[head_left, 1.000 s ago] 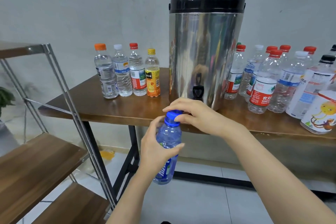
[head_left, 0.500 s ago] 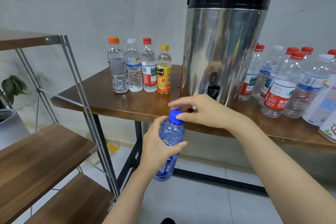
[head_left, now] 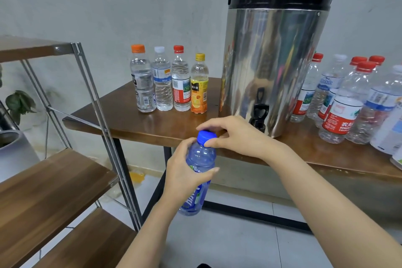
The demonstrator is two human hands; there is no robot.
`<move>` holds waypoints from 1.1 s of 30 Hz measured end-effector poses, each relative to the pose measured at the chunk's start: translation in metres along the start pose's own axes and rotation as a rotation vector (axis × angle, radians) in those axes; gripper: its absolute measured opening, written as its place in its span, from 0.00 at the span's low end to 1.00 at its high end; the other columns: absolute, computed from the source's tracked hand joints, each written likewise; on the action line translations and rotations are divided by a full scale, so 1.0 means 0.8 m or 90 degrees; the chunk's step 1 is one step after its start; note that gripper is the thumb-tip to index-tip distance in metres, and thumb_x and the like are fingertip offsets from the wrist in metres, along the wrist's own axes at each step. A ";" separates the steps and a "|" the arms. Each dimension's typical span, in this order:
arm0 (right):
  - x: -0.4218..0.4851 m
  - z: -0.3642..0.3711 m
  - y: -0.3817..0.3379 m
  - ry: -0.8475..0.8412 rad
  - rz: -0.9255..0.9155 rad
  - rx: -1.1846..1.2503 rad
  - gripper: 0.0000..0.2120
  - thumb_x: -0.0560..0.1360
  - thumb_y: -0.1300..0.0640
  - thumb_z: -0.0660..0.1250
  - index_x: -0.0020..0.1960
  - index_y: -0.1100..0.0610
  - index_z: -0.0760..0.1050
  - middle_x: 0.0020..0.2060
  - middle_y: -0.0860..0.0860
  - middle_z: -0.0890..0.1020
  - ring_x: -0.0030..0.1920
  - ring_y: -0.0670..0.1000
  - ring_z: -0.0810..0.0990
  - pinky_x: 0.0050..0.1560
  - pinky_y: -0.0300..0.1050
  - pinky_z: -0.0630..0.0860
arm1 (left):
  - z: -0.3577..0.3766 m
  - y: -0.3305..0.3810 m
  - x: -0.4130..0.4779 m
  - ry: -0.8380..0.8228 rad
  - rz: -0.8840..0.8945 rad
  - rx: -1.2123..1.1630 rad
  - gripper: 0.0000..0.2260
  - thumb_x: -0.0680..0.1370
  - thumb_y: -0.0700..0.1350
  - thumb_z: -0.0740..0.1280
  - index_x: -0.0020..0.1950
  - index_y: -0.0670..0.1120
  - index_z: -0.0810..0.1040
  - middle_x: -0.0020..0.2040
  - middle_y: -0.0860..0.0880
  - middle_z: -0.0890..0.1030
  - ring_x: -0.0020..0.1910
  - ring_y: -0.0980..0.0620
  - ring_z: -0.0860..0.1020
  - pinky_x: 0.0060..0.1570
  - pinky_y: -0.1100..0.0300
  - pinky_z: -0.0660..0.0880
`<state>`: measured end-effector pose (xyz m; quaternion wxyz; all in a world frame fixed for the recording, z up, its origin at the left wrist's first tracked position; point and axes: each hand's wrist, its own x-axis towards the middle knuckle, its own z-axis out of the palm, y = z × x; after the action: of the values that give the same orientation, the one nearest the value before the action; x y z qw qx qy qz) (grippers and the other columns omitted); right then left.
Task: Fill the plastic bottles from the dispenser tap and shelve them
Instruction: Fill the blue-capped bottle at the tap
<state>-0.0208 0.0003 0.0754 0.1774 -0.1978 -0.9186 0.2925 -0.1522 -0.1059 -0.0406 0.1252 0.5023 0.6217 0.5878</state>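
A blue-tinted plastic bottle (head_left: 199, 160) with a blue cap (head_left: 206, 136) is held in the air in front of the table edge. My left hand (head_left: 183, 173) grips its body. My right hand (head_left: 233, 136) pinches the cap from the right. The steel dispenser (head_left: 272, 56) with a black lid stands on the wooden table (head_left: 152, 126); its black tap (head_left: 258, 115) is just behind my right hand. A wooden shelf rack (head_left: 50, 185) with a metal frame stands at the left.
A row of several capped bottles (head_left: 169, 80) stands on the table left of the dispenser. Several more bottles (head_left: 348, 98) crowd the table at the right. A potted plant (head_left: 17, 104) is behind the rack. Tiled floor lies below.
The view has shifted left and closer, so the dispenser sits further right in frame. Both hands stay on the blue bottle and its cap.
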 end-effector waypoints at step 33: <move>0.145 0.125 0.094 0.164 0.109 -0.352 0.19 0.84 0.45 0.51 0.71 0.48 0.67 0.67 0.47 0.74 0.66 0.51 0.70 0.63 0.47 0.68 | -0.069 -0.096 0.223 0.317 -0.139 0.142 0.50 0.74 0.48 0.75 0.81 0.53 0.39 0.79 0.46 0.61 0.74 0.43 0.65 0.69 0.43 0.67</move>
<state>-0.1452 0.0641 -0.0229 0.2064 -0.3504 -0.9134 0.0184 -0.3126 0.0135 -0.0137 -0.0245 0.2836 0.7442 0.6043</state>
